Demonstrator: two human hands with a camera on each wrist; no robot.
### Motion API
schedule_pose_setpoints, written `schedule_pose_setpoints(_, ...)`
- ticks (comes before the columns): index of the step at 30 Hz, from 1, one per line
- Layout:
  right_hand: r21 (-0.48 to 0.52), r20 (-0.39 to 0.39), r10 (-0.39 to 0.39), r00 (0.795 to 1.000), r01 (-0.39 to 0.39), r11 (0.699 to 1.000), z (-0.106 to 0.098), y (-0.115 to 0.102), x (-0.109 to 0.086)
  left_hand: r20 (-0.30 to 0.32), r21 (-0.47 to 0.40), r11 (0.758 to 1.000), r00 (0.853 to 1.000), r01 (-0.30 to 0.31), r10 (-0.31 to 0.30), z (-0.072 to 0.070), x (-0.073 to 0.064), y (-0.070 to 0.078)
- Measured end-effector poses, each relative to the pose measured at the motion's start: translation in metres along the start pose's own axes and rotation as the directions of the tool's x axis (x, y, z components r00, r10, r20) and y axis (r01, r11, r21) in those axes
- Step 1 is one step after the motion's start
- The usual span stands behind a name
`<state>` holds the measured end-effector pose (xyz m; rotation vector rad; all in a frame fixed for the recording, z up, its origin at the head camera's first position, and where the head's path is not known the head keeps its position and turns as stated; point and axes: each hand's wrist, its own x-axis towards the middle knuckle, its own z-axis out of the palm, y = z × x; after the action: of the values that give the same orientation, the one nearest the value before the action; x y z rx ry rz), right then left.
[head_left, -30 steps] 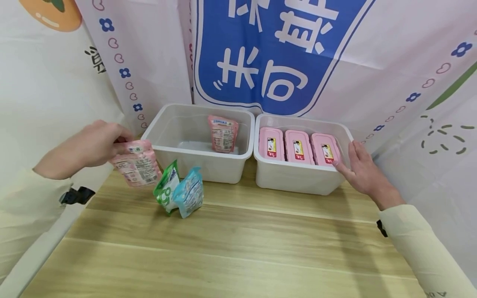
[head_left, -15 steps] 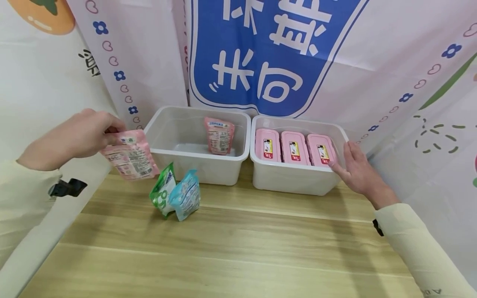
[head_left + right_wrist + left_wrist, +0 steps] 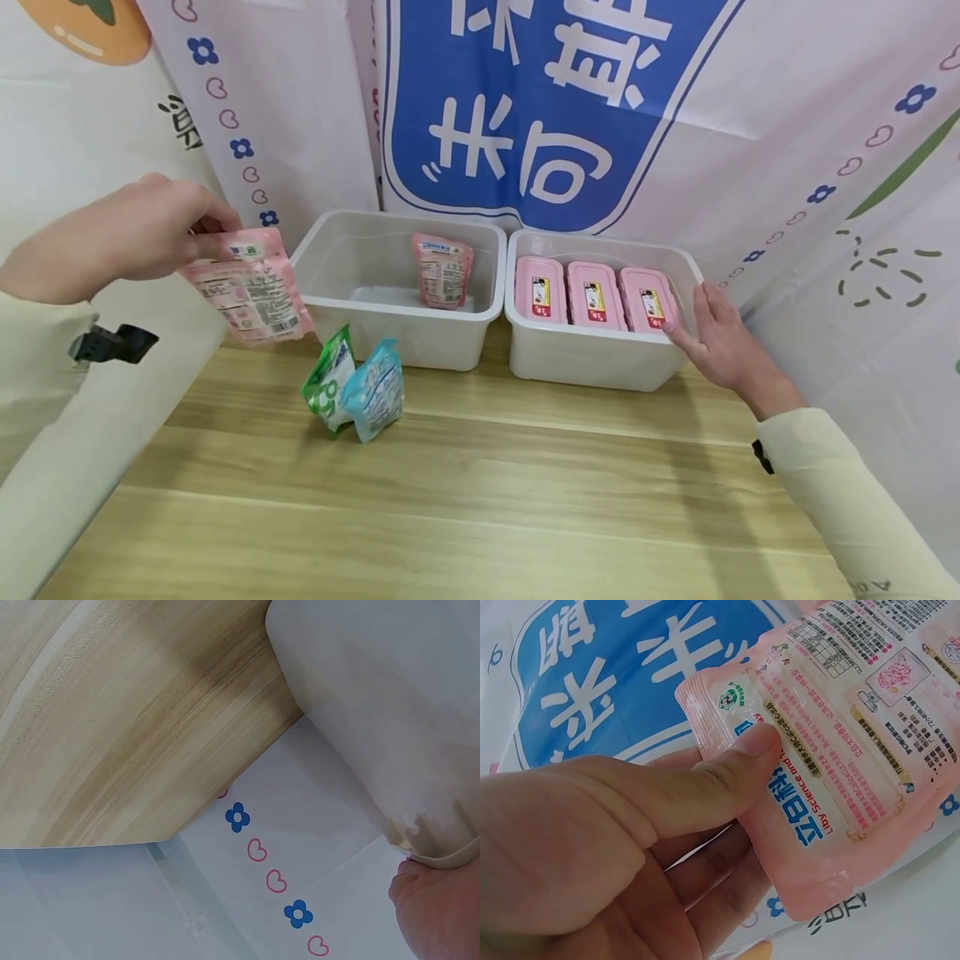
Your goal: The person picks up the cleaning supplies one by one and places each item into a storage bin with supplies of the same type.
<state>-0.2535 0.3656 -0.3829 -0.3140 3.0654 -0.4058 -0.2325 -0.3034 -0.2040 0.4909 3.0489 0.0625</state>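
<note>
My left hand [image 3: 142, 229] pinches the top edge of a pink printed pouch [image 3: 253, 287] between thumb and fingers. The pouch hangs in the air at the front left of the left grey-white bin [image 3: 390, 333]. In the left wrist view the thumb lies flat on the pink pouch [image 3: 832, 817]. A similar pink pouch [image 3: 444, 273] stands inside the left bin. A green-and-white pouch [image 3: 330, 387] and a light blue pouch [image 3: 377, 393] stand on the table in front of it. My right hand [image 3: 723, 337] rests on the right bin [image 3: 585, 358] at its front right corner, fingers extended.
Three pink lidded boxes [image 3: 596, 296] stand side by side in the right bin. Both bins sit on the wooden table [image 3: 480, 492] against a printed cloth [image 3: 315, 108]. The same cloth hangs on the left and right sides.
The left hand has moved left and upward with the pink pouch, away from the green and blue pouches. The right hand stays at the right bin's corner.
</note>
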Motion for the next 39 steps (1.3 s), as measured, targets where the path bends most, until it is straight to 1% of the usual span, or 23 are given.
schedule_pose_setpoints(5, -0.001, 0.012, 0.011, 1.000, -0.011, 1.000, -0.001, -0.001, -0.001, -0.001, 0.025, 1.000, 1.000, -0.016, 0.016, -0.009, 0.003, 0.000)
schedule_pose_setpoints(10, 0.004, 0.010, 0.019, 1.000, -0.019, 1.000, -0.001, -0.001, -0.001, -0.027, 0.058, 0.998, 0.999, -0.038, 0.039, -0.021, 0.008, 0.004)
schedule_pose_setpoints(18, 0.004, 0.000, 0.006, 1.000, -0.006, 1.000, -0.001, -0.001, -0.002, -0.051, 0.060, 0.998, 0.998, -0.029, 0.032, -0.036, 0.019, 0.006)
schedule_pose_setpoints(25, 0.011, 0.007, 0.009, 1.000, -0.009, 1.000, 0.000, -0.002, -0.002, -0.056, 0.040, 0.999, 0.998, -0.005, 0.008, -0.041, 0.029, 0.007)
schedule_pose_setpoints(39, 0.011, 0.021, 0.021, 1.000, -0.021, 1.000, -0.001, -0.003, 0.001, -0.067, 0.028, 1.000, 0.998, -0.010, 0.012, -0.046, 0.047, 0.013)
